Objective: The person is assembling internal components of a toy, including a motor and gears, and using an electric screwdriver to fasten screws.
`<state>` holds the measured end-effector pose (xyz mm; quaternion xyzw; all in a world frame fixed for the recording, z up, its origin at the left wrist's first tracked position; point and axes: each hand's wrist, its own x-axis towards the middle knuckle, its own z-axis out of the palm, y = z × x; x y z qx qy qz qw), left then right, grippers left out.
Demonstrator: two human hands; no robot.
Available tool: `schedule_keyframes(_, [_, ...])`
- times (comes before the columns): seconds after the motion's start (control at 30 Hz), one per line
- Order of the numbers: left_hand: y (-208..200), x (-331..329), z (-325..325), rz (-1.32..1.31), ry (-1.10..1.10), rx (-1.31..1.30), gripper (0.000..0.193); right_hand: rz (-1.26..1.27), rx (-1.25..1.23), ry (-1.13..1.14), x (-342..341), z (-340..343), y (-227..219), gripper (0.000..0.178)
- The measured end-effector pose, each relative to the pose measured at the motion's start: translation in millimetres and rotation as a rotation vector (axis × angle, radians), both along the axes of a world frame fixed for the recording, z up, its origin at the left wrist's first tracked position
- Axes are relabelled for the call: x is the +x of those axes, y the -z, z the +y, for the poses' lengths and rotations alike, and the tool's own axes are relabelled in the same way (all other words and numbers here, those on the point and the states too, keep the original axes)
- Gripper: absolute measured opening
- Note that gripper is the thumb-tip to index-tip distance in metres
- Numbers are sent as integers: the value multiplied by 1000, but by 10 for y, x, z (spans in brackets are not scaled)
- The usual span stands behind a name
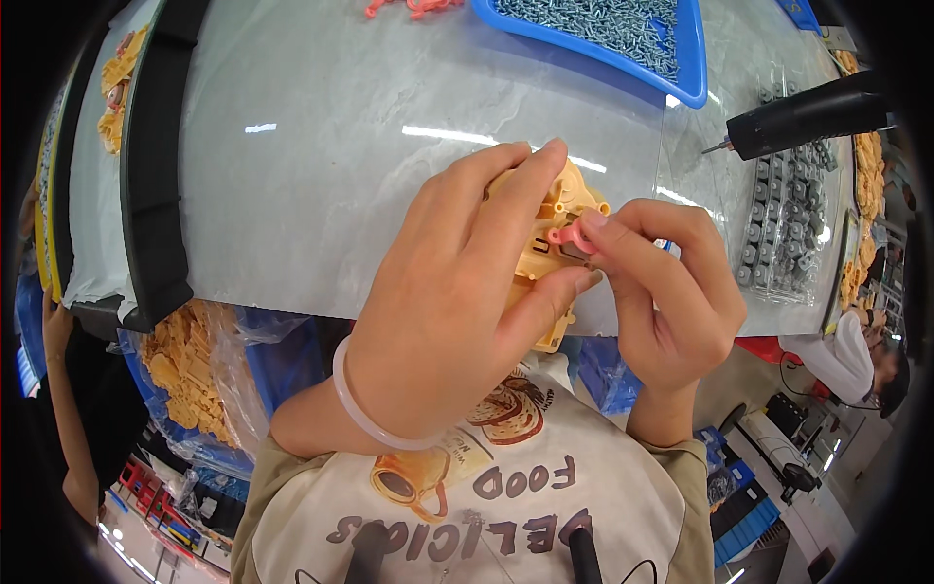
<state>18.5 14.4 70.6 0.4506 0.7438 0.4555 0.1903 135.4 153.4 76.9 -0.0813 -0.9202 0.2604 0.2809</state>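
Observation:
My left hand (448, 258) is wrapped round a yellow moulded plastic housing (566, 200) with small posts and openings on its inner side. Its fingers cover much of the housing's left part. Between the thumb and fingertips of my right hand (671, 282) is a small pink plastic part (572, 237) with a round eyelet at one end. The pink part lies against the inside of the housing; whether it is seated there I cannot tell. Both hands are above the grey table (292, 214), close to its front edge.
A blue tray of screws (603, 39) stands at the back. Pink parts (413, 8) lie left of it. From the right reaches a black electric screwdriver (808, 117), above rows of grey parts (783, 219). A conveyor (107, 195) runs at left, near a bin of yellow parts (190, 370).

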Motion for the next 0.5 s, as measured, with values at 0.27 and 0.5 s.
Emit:
schedule_keyframes(0.27, [17,19,-4,-5,-1,17,61,-44,75,-15,38,-44,-73,31])
schedule_keyframes(0.5, [20,24,-6,15,-10,2,61,-206,-169,15,-72,19,-293,24])
